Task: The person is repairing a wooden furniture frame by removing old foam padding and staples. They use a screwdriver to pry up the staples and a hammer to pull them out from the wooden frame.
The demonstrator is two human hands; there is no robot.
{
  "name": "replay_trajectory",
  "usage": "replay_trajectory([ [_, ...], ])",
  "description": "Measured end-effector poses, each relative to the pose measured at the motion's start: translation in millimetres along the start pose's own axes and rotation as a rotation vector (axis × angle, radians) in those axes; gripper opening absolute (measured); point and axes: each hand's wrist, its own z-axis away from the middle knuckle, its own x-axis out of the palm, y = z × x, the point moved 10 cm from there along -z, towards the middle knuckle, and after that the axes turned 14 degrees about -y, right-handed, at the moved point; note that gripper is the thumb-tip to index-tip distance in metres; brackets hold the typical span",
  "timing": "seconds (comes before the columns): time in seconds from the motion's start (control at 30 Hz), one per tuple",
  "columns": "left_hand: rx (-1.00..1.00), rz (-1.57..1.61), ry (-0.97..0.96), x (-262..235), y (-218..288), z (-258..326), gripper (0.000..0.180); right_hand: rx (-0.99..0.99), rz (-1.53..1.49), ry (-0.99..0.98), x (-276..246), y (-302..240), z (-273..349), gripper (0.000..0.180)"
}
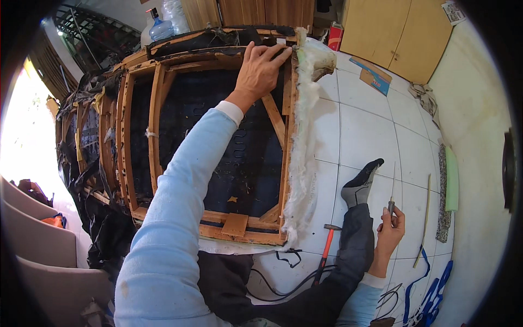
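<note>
The left hand [260, 68] lay flat, fingers spread, bracing the stripped sofa frame [218, 141]; the right hand [390, 226] gripped a thin metal rod [392, 191]. Stripping appeared underway; next likely needs prying.

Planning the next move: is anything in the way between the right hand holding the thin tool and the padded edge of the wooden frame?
Yes. The person's own outstretched leg with its grey sock lies between the right hand, which holds the thin tool, and the wooden frame with its white padding. A hammer lies on the floor beside the leg. The left hand rests on the frame's far rail.
</note>
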Motion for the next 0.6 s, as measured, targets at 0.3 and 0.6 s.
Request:
replay_trajectory([
  [0.3, -0.080, 0.174, 0.127, -10, 6, -3, 0.029, 0.010, -0.003, -0.057, 14, 3, 0, 0.031],
  [0.6, -0.241, 0.279, -0.034, -1, -24, -31, 0.021, 0.020, -0.021, -0.091, 29, 4, 3, 0.030],
])
